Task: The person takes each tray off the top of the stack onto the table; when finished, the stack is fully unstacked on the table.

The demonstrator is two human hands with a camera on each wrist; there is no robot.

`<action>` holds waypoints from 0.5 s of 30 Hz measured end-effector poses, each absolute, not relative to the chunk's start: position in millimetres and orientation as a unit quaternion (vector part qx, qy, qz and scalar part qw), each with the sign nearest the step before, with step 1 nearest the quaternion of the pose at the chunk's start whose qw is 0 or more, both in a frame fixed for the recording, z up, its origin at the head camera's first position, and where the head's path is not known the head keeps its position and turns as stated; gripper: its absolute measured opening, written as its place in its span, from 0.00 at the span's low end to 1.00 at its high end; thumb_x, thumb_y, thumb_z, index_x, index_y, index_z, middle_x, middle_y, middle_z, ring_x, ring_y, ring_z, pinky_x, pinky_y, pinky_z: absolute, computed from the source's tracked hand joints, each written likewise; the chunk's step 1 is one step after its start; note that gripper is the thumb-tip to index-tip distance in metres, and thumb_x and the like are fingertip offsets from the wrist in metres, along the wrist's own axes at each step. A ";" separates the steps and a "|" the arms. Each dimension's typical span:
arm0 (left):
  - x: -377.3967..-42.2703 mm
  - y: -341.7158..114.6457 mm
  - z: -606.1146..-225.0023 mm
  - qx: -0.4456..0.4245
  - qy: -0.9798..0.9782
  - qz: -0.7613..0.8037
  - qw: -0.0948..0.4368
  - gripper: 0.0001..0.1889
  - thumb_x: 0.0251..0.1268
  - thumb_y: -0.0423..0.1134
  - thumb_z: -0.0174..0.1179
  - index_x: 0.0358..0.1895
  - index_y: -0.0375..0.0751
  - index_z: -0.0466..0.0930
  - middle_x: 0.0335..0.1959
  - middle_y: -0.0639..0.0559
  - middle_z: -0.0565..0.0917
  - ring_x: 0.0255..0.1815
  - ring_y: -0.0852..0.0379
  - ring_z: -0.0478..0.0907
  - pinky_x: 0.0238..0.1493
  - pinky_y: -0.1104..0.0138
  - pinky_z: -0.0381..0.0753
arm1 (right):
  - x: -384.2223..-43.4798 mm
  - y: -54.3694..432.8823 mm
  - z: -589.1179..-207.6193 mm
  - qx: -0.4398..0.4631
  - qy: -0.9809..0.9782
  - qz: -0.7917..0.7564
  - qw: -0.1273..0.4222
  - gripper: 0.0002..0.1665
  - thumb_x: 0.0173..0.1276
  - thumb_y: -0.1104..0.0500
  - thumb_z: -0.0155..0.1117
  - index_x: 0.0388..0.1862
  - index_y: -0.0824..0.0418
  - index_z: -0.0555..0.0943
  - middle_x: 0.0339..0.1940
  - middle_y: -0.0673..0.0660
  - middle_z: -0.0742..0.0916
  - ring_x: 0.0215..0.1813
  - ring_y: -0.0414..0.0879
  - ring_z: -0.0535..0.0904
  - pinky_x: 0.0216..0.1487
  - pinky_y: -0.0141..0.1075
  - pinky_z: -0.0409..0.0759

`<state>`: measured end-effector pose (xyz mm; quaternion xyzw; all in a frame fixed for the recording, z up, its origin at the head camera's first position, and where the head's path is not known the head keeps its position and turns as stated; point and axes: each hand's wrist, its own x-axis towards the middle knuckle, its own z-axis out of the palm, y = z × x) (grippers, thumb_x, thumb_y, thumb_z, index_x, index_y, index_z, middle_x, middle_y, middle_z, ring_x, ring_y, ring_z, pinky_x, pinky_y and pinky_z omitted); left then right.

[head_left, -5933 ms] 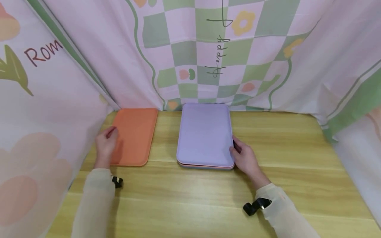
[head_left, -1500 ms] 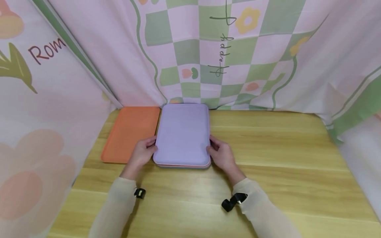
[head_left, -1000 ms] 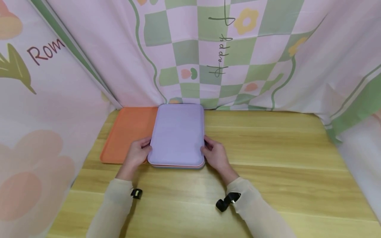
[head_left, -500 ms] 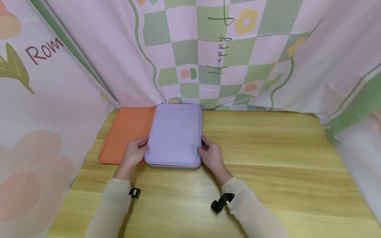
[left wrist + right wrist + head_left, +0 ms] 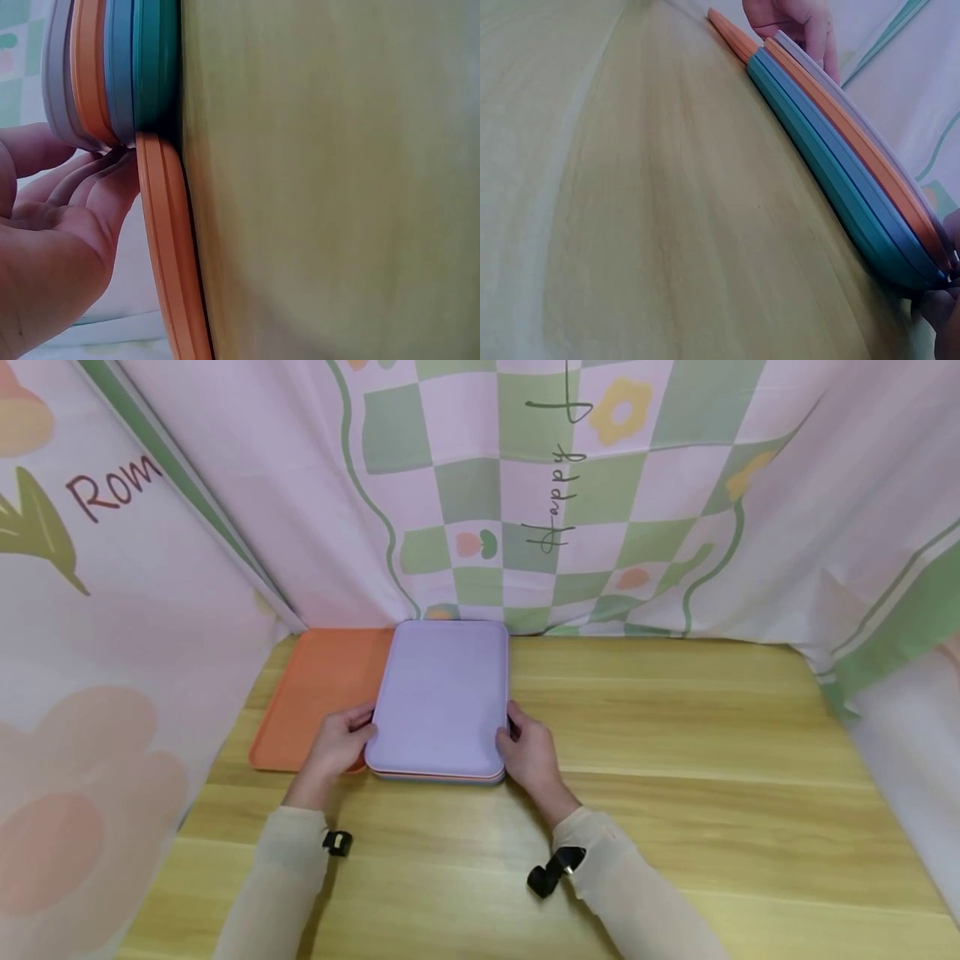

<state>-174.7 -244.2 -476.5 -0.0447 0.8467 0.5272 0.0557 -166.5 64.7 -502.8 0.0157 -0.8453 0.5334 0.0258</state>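
Note:
A stack of rectangular trays sits at the back of the table, a lilac tray [image 5: 442, 697] on top. Beneath it, in the left wrist view, come an orange tray [image 5: 88, 67], a blue tray [image 5: 118, 60] and a green tray [image 5: 156, 67]. My left hand [image 5: 337, 745] holds the stack's left edge, thumb against the lilac tray and fingers along the side. On the opposite edge my right hand [image 5: 531, 756] grips the stack, its fingertips partly hidden. A separate orange tray [image 5: 315, 689] lies flat to the left, under my left hand, its right edge against the stack.
The wooden table [image 5: 675, 760] stretches to the right and front. A patterned curtain [image 5: 465, 493] hangs along the back edge, with another hanging cloth [image 5: 112, 635] on the left. A black wrist camera [image 5: 555, 870] juts from my right sleeve.
My left hand has come from the separate orange tray to the stack. Both hands have slid the stack left until it meets that tray. Over the last half second, almost nothing moves.

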 end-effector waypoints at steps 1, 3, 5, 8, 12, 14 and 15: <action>-174.8 -244.2 -476.8 -0.044 0.847 0.527 0.057 0.26 0.79 0.27 0.55 0.77 0.27 0.72 0.70 0.28 0.79 0.75 0.38 0.77 0.66 0.71 0.81 | -166.5 64.2 -502.7 0.016 -0.847 0.531 0.029 0.32 0.76 0.68 0.63 0.76 0.76 0.71 0.76 0.72 0.77 0.76 0.61 0.77 0.73 0.50 0.80; -175.0 -244.4 -477.2 -0.042 0.847 0.527 0.060 0.26 0.79 0.27 0.55 0.77 0.27 0.71 0.71 0.28 0.79 0.76 0.37 0.76 0.70 0.65 0.80 | -166.2 63.2 -502.5 0.016 -0.850 0.526 0.038 0.32 0.76 0.68 0.62 0.76 0.76 0.72 0.75 0.72 0.78 0.75 0.61 0.78 0.72 0.51 0.81; -175.0 -244.5 -477.3 -0.041 0.847 0.526 0.064 0.26 0.80 0.27 0.54 0.78 0.27 0.71 0.72 0.29 0.78 0.77 0.38 0.75 0.73 0.59 0.78 | -165.7 62.1 -502.7 0.016 -0.852 0.520 0.048 0.31 0.75 0.68 0.61 0.75 0.77 0.73 0.73 0.73 0.79 0.74 0.61 0.79 0.71 0.52 0.82; -174.8 -243.6 -476.8 -0.044 0.845 0.528 0.068 0.26 0.80 0.27 0.54 0.78 0.27 0.70 0.72 0.29 0.78 0.78 0.38 0.74 0.77 0.53 0.74 | -164.3 61.4 -502.0 0.014 -0.853 0.519 0.060 0.30 0.75 0.68 0.60 0.74 0.77 0.73 0.72 0.73 0.80 0.73 0.61 0.81 0.70 0.52 0.83; -174.6 -241.9 -476.4 -0.051 0.850 0.520 0.064 0.25 0.81 0.28 0.53 0.77 0.28 0.72 0.72 0.29 0.79 0.78 0.38 0.74 0.80 0.48 0.72 | -162.0 61.1 -502.1 0.012 -0.851 0.521 0.070 0.30 0.75 0.68 0.60 0.74 0.77 0.74 0.70 0.74 0.82 0.71 0.62 0.82 0.70 0.52 0.83; -174.9 -241.9 -477.5 -0.051 0.853 0.515 0.061 0.25 0.81 0.27 0.52 0.77 0.27 0.72 0.72 0.28 0.79 0.78 0.36 0.74 0.80 0.48 0.72 | -161.3 61.2 -502.6 0.009 -0.851 0.520 0.077 0.30 0.75 0.69 0.59 0.74 0.77 0.74 0.69 0.74 0.82 0.71 0.63 0.82 0.70 0.53 0.83; -175.1 -242.1 -478.3 -0.049 0.854 0.515 0.060 0.24 0.81 0.26 0.51 0.76 0.26 0.72 0.72 0.28 0.78 0.78 0.36 0.74 0.80 0.47 0.72 | -160.8 61.3 -502.5 0.007 -0.850 0.520 0.080 0.30 0.75 0.68 0.59 0.73 0.77 0.75 0.68 0.75 0.83 0.71 0.64 0.83 0.70 0.53 0.83</action>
